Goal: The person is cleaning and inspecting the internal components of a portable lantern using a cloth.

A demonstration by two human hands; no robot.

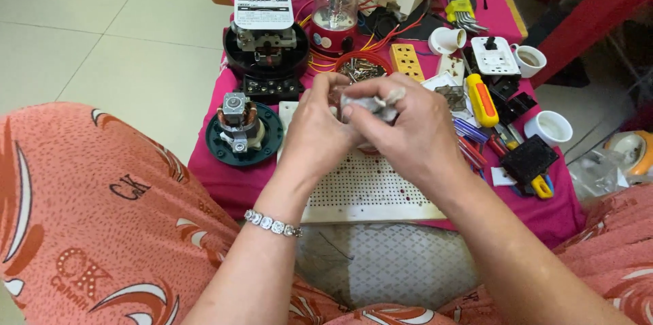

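meter faceplate label point(263, 9) | white rect., black window strip | table's far left

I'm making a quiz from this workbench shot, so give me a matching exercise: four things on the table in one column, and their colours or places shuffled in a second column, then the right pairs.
Things:
1. socket block
2. round base with a metal part
3. perforated board
4. small bowl of screws

Descriptions:
A. white, lying under both hands
B. red rim, just beyond the hands
C. yellow, right of the bowl
D. dark green, left of the hands

Pairs: 1-C, 2-D, 3-A, 4-B

The left hand and right hand meet over the board around a small crumpled grey piece.
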